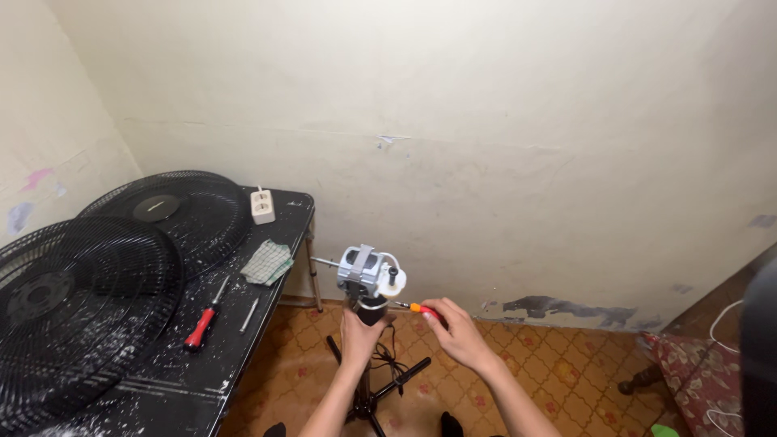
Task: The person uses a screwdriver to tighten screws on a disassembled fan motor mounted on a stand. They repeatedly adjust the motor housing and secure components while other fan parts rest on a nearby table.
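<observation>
Against cream wall, left hand [357, 332] grips fan motor [368, 275]; right hand [458, 332] angles screwdriver [419, 308].

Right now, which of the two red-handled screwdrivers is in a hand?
The small orange-red screwdriver in the right hand, tip at the fan motor; the larger screwdriver lies on the table.

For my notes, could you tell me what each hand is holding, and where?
The left hand grips the fan motor by its black neck; the right hand holds a screwdriver by its orange-red handle.

Bare metal fan motor [363, 271], dusty matt black table [243, 356].
</observation>
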